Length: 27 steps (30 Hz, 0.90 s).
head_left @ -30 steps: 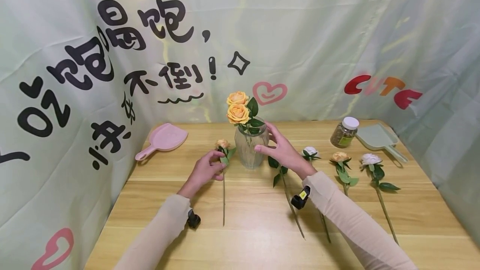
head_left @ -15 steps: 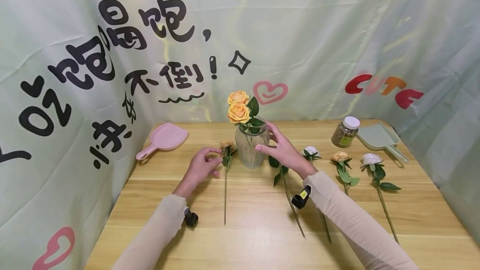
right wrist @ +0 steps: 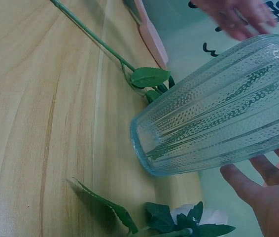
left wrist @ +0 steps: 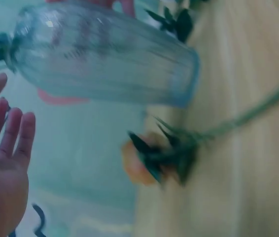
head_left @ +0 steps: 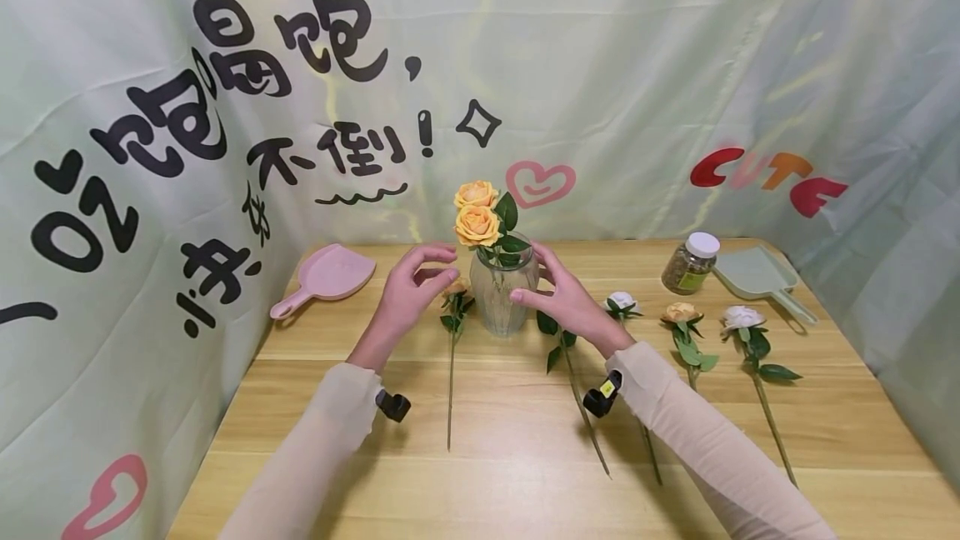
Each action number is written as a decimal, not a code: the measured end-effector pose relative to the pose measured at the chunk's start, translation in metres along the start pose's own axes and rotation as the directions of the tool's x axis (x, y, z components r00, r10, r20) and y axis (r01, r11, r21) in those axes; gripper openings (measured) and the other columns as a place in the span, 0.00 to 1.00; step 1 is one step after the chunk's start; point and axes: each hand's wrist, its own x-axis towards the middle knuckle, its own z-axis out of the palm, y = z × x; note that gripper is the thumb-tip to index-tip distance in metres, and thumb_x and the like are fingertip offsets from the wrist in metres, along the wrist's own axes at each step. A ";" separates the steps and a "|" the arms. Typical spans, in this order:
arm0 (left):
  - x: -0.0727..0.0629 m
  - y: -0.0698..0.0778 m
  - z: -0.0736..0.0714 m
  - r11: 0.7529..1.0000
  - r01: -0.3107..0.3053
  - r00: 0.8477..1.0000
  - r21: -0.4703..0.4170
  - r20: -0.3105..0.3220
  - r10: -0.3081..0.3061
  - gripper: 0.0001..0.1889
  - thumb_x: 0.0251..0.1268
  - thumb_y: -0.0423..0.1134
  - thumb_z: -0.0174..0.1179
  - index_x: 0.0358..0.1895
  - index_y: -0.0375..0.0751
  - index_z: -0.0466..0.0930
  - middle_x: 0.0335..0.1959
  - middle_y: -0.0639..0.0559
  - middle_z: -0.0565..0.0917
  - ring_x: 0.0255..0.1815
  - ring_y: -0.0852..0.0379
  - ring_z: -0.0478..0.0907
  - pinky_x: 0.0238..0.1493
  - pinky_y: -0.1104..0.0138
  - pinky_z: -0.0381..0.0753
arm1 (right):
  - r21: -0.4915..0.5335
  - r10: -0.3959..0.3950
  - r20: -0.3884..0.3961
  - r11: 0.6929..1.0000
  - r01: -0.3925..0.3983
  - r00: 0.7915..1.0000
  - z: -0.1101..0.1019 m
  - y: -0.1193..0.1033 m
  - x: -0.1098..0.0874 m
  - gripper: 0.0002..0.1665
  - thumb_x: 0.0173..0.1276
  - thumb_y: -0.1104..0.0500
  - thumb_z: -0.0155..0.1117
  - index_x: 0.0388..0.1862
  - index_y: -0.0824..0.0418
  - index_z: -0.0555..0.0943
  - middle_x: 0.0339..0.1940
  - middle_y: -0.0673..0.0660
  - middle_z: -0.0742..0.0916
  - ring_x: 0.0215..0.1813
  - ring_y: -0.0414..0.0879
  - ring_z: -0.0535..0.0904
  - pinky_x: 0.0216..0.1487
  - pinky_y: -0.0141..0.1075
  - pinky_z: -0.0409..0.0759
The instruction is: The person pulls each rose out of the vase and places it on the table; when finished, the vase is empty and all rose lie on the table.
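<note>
A clear ribbed glass vase [head_left: 502, 302] stands upright on the table with two yellow-orange roses [head_left: 477, 226] in it. My right hand [head_left: 564, 300] holds the vase from the right, thumb at the front and fingers along its side; the right wrist view shows the fingertips against the glass [right wrist: 218, 113]. My left hand [head_left: 408, 290] is raised left of the vase, fingers extended and slightly bent, holding nothing. Beneath it lies an orange rose [head_left: 456, 322] on its stem, its bloom partly hidden in the head view; the left wrist view shows that bloom [left wrist: 134, 165] blurred.
Right of the vase lie a leafy stem [head_left: 567, 357] with its bloom hidden, a white rose [head_left: 621, 304], an orange rose [head_left: 680, 314] and another white rose [head_left: 742, 318]. A pink dustpan-shaped tray [head_left: 335, 273], a green one [head_left: 753, 273] and a white-lidded jar [head_left: 688, 265] stand farther back.
My left hand has come away from the orange rose and risen toward the vase's left side. That rose has turned a little where it lies. The right hand stays on the vase.
</note>
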 end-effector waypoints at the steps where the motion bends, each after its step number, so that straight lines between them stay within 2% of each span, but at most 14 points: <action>1: 0.002 0.005 0.004 0.999 -0.037 0.999 -0.018 0.016 0.038 0.12 0.76 0.30 0.68 0.57 0.29 0.84 0.69 0.37 0.81 0.68 0.44 0.80 0.70 0.52 0.86 | 0.001 0.000 -0.001 1.000 0.000 1.000 0.000 0.000 0.000 0.57 0.78 0.46 0.73 0.93 0.43 0.47 0.93 0.61 0.53 0.91 0.67 0.53 0.84 0.67 0.67; 4: 0.006 0.014 0.015 0.991 -0.129 0.989 -0.030 0.065 0.130 0.11 0.75 0.26 0.67 0.56 0.26 0.85 0.66 0.34 0.79 0.70 0.44 0.78 0.73 0.44 0.83 | 0.004 -0.006 -0.004 1.000 0.006 1.000 0.000 0.000 0.000 0.56 0.79 0.46 0.73 0.93 0.41 0.48 0.93 0.60 0.54 0.90 0.67 0.54 0.84 0.68 0.67; 6: 0.009 0.017 0.021 0.987 -0.158 0.984 -0.010 0.082 0.158 0.12 0.75 0.25 0.67 0.57 0.28 0.85 0.66 0.36 0.79 0.71 0.45 0.77 0.75 0.44 0.82 | 0.009 -0.013 -0.003 1.000 0.013 1.000 0.000 0.000 0.000 0.56 0.79 0.47 0.72 0.93 0.41 0.48 0.93 0.60 0.55 0.90 0.67 0.54 0.84 0.68 0.67; 11: 0.013 0.022 0.029 0.978 -0.181 0.981 0.105 0.093 0.171 0.15 0.77 0.31 0.68 0.62 0.36 0.88 0.67 0.42 0.82 0.74 0.45 0.77 0.80 0.45 0.77 | 0.005 -0.007 -0.005 1.000 0.007 1.000 0.001 0.000 0.000 0.57 0.80 0.47 0.71 0.93 0.46 0.46 0.93 0.62 0.54 0.90 0.68 0.54 0.84 0.68 0.68; 15: 0.015 0.025 0.032 0.953 -0.205 0.977 0.222 0.101 0.187 0.17 0.78 0.37 0.69 0.65 0.44 0.88 0.68 0.48 0.86 0.75 0.48 0.76 0.81 0.45 0.75 | -0.004 0.001 -0.012 1.000 -0.001 1.000 0.001 0.000 0.000 0.59 0.79 0.46 0.72 0.93 0.51 0.44 0.92 0.65 0.54 0.90 0.68 0.55 0.84 0.67 0.69; 20: 0.017 0.029 0.035 0.940 -0.253 0.967 0.230 0.041 0.250 0.16 0.78 0.35 0.69 0.64 0.42 0.88 0.65 0.46 0.88 0.71 0.46 0.81 0.77 0.50 0.81 | -0.001 -0.021 -0.011 1.000 0.021 1.000 0.000 -0.001 -0.001 0.58 0.79 0.47 0.72 0.93 0.49 0.46 0.92 0.64 0.55 0.89 0.68 0.56 0.83 0.67 0.70; 24: 0.020 0.036 0.038 0.938 -0.309 0.948 0.160 -0.031 0.318 0.13 0.77 0.30 0.68 0.60 0.34 0.87 0.60 0.39 0.89 0.64 0.42 0.86 0.71 0.55 0.87 | 0.007 -0.041 -0.011 0.999 0.041 0.999 0.001 -0.001 -0.002 0.55 0.80 0.51 0.72 0.93 0.45 0.48 0.92 0.63 0.57 0.89 0.68 0.57 0.82 0.68 0.70; 27: 0.024 0.043 0.038 0.940 -0.326 0.938 0.101 -0.090 0.335 0.11 0.77 0.27 0.67 0.57 0.29 0.86 0.57 0.35 0.88 0.59 0.46 0.88 0.68 0.59 0.89 | 0.002 -0.040 -0.014 0.999 0.040 0.999 0.001 -0.001 -0.003 0.55 0.80 0.53 0.72 0.93 0.44 0.49 0.92 0.62 0.56 0.89 0.68 0.57 0.82 0.68 0.70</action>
